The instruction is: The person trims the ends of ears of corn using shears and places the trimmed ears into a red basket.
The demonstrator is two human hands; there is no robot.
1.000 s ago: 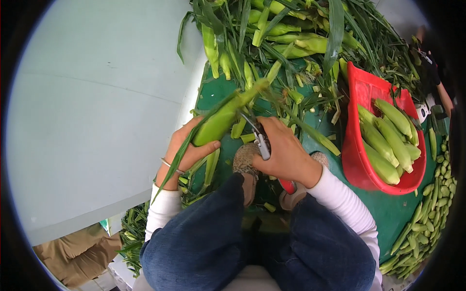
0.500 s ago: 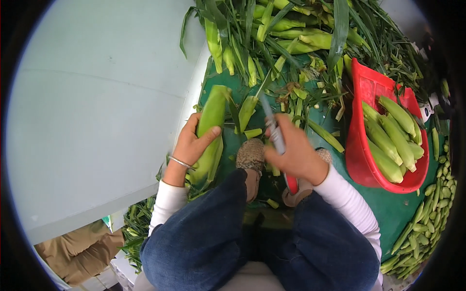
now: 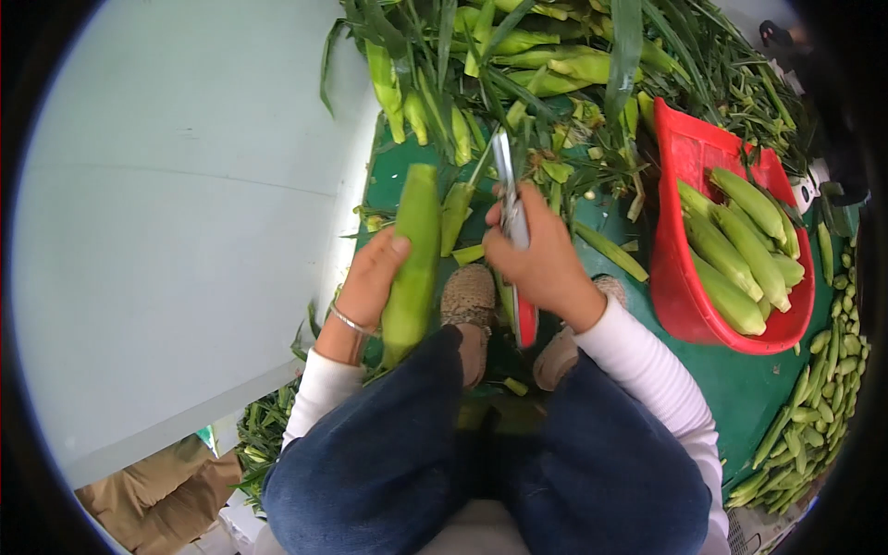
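My left hand (image 3: 368, 282) is closed around an ear of corn (image 3: 413, 259) in its green husk, held nearly upright with its cut, blunt end away from me. In my right hand (image 3: 546, 259) is a knife (image 3: 514, 227) with a grey and red handle; its blade points away from me, apart from the corn. Cut husk pieces and leaves (image 3: 455, 217) lie on the green floor just beyond my shoes.
At the right stands a red scoop-shaped basket (image 3: 675, 305) holding several trimmed ears (image 3: 740, 254). A leafy heap of corn (image 3: 546, 65) lies ahead. Green pods (image 3: 814, 425) are piled at the lower right. A pale panel (image 3: 185, 231) fills the left; a person's brown trousers (image 3: 162, 490) show behind it.
The ear has turned a little in my left hand, and the strip of husk hanging at its side no longer shows. The knife has swung slightly, its blade now sharper in view.
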